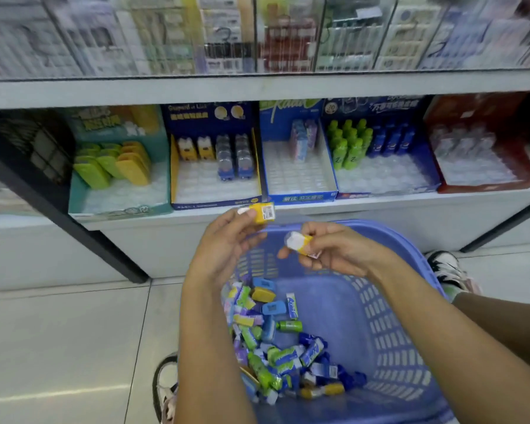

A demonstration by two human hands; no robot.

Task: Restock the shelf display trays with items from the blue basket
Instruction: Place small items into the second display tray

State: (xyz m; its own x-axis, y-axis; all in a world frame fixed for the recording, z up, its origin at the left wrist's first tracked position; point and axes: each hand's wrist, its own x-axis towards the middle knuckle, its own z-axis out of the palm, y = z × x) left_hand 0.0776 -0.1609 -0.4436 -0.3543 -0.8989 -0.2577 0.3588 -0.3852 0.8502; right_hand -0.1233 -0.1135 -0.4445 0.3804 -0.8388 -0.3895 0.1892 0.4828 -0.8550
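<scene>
My left hand [227, 243] pinches a small yellow box [261, 212] with a barcode label, just below the front lip of the dark blue display tray [214, 203]. My right hand [334, 249] holds a second yellow-and-white box [299, 243] above the blue basket [389, 316]. The basket sits on the floor and holds several loose candy packs and small bottles [276, 347] heaped at its left side. The dark blue tray has matching yellow-and-white boxes [196, 148] at its back left and blue-capped packs [234, 157] beside them.
Along the lower shelf stand a teal tray [120, 206] with green and yellow cases, a blue tray [300, 197] with a few packs, a tray of green and blue bottles [364, 145] and a red tray [484, 186]. Shoes [450, 270] flank the basket on the tiled floor.
</scene>
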